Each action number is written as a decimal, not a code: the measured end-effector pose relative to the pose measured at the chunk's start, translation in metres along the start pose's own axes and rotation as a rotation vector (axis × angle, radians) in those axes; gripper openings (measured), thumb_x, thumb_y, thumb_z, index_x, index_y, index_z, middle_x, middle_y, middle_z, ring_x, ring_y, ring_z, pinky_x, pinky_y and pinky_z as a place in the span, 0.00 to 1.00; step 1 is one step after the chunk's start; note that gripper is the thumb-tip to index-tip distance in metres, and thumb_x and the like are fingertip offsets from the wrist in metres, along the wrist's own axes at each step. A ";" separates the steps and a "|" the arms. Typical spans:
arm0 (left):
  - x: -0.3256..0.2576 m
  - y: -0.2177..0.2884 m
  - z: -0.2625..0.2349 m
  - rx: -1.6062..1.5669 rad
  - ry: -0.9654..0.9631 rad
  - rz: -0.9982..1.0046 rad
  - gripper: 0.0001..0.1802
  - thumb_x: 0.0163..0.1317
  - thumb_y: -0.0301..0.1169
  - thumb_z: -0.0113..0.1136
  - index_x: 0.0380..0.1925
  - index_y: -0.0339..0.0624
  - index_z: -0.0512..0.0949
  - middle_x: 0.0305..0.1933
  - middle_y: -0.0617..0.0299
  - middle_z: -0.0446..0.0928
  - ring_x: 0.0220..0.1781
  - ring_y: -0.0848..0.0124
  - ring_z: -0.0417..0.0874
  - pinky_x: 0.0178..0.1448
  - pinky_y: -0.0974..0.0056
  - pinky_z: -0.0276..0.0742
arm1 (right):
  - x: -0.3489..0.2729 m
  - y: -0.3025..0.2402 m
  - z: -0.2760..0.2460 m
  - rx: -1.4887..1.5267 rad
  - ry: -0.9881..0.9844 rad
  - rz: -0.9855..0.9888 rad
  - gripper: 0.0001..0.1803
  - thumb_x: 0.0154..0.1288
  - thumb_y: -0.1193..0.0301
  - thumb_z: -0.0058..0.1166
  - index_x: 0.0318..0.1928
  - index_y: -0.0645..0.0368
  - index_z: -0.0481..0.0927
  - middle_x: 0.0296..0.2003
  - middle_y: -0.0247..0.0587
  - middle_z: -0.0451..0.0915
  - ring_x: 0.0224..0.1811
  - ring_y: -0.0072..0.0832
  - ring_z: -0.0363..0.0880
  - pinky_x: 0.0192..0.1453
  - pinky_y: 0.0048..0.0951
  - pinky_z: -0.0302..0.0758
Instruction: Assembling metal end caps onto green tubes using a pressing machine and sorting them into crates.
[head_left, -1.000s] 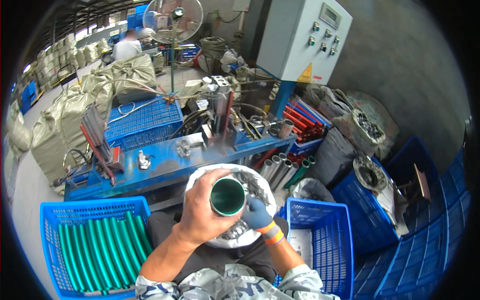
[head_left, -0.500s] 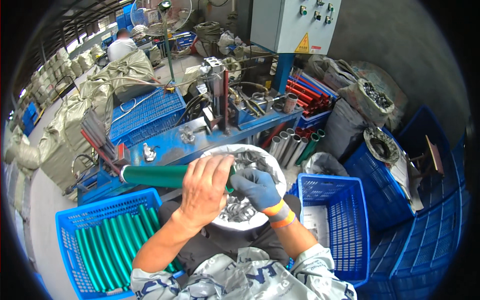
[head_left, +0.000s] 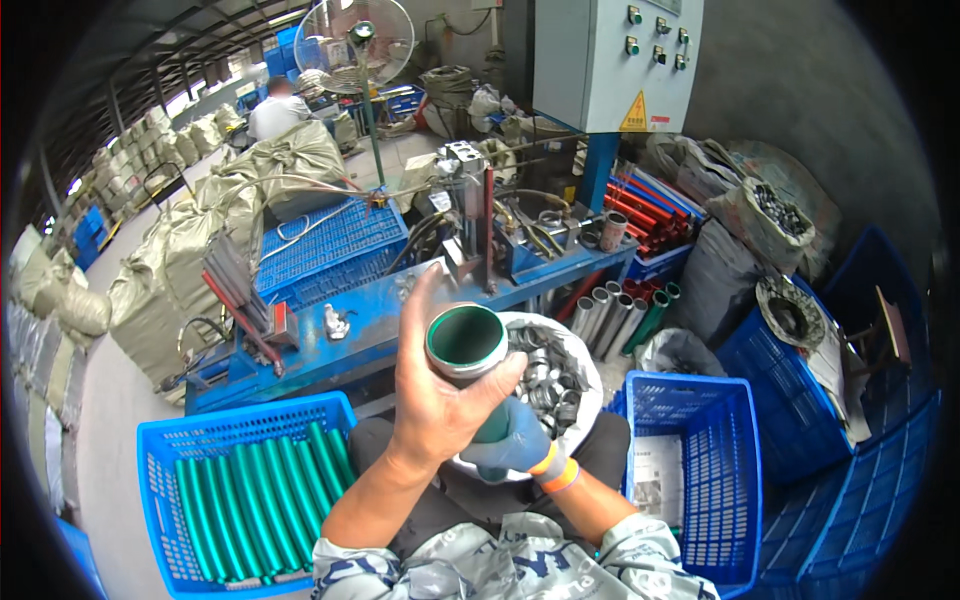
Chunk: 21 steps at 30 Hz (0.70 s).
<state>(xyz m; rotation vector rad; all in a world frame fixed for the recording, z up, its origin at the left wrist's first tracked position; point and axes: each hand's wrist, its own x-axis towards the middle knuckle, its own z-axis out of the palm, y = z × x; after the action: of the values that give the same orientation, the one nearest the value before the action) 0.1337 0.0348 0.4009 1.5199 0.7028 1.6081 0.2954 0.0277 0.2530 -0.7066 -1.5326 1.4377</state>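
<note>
My left hand (head_left: 437,395), bare, wraps the upper part of a green tube (head_left: 466,345) whose open end, ringed with a silver metal band, points up at the camera. My right hand (head_left: 510,445), in a blue glove with an orange cuff, grips the same tube lower down. Both hands hover over a white sack (head_left: 585,360) on my lap that is full of small silver metal rings (head_left: 548,378).
A blue crate (head_left: 190,440) with several green tubes (head_left: 265,495) sits at my left. Another blue crate (head_left: 700,470) holding a paper is at my right. A blue workbench (head_left: 360,320) with a press stands ahead. Sacks, pipes, a fan, a grey control box and a distant person surround it.
The green tube lay sideways across my lap half a second ago. Now it is turned on end again, with its open ringed end facing the camera.
</note>
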 end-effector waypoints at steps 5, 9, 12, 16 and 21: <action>-0.003 -0.009 -0.007 -0.008 0.026 0.008 0.66 0.65 0.25 0.87 0.93 0.35 0.50 0.60 0.58 0.85 0.60 0.69 0.90 0.71 0.60 0.85 | -0.006 -0.010 0.002 0.017 -0.057 0.092 0.26 0.61 0.70 0.83 0.58 0.60 0.88 0.49 0.34 0.92 0.50 0.25 0.89 0.58 0.34 0.86; -0.003 -0.006 -0.009 -0.117 0.055 -0.032 0.65 0.66 0.24 0.86 0.93 0.35 0.49 0.60 0.57 0.85 0.60 0.69 0.89 0.71 0.60 0.85 | -0.002 -0.005 -0.004 0.102 -0.131 0.148 0.23 0.61 0.71 0.81 0.56 0.60 0.89 0.48 0.34 0.91 0.48 0.25 0.89 0.56 0.33 0.86; -0.004 -0.008 -0.013 -0.047 0.084 0.039 0.65 0.66 0.24 0.85 0.93 0.33 0.48 0.60 0.56 0.85 0.60 0.68 0.89 0.70 0.61 0.85 | 0.006 0.000 -0.007 0.133 -0.185 0.168 0.23 0.65 0.71 0.77 0.59 0.60 0.88 0.47 0.35 0.91 0.48 0.24 0.89 0.56 0.32 0.86; -0.005 -0.009 -0.005 0.318 0.029 0.482 0.51 0.60 0.21 0.87 0.80 0.31 0.67 0.58 0.49 0.85 0.56 0.60 0.90 0.66 0.58 0.87 | 0.031 0.046 -0.010 -0.220 0.124 -0.199 0.36 0.74 0.65 0.77 0.77 0.60 0.78 0.64 0.43 0.88 0.59 0.27 0.90 0.66 0.36 0.87; -0.037 -0.035 0.016 0.621 -0.422 0.939 0.39 0.59 0.35 0.82 0.72 0.45 0.82 0.64 0.57 0.85 0.63 0.54 0.90 0.77 0.37 0.80 | 0.031 0.028 -0.039 0.297 -0.074 0.020 0.38 0.76 0.66 0.77 0.81 0.59 0.76 0.70 0.44 0.86 0.66 0.27 0.88 0.72 0.38 0.85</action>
<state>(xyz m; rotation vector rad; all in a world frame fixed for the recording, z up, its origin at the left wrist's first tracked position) 0.1537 0.0200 0.3541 2.8345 0.2302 1.6463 0.3116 0.0778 0.2300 -0.4954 -1.3306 1.6788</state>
